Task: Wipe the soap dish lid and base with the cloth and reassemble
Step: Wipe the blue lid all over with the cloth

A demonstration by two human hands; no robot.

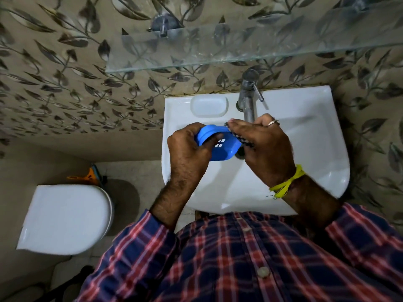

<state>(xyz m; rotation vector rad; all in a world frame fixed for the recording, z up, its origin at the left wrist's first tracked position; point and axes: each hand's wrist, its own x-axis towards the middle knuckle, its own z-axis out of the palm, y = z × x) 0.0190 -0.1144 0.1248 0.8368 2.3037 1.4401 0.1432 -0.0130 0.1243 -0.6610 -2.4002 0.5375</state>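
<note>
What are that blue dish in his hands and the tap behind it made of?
The blue slotted soap dish looks like moulded plastic: uniform matte colour, thin rim, punched drain slots. The upright silver tap looks like chromed metal, though dulled and spotted.

Walls [65, 88] clad in beige tile with a dark leaf-and-vine pattern; glass shelf [239, 46] fixed to the wall on a metal bracket [162, 26]; white ceramic basin [305, 136] beneath it, chrome tap [248, 97] at its rear edge; white toilet [65, 219], lid closed, to the left; pale floor [139, 171] with orange item [90, 176] in the corner; lighting dim.
</note>
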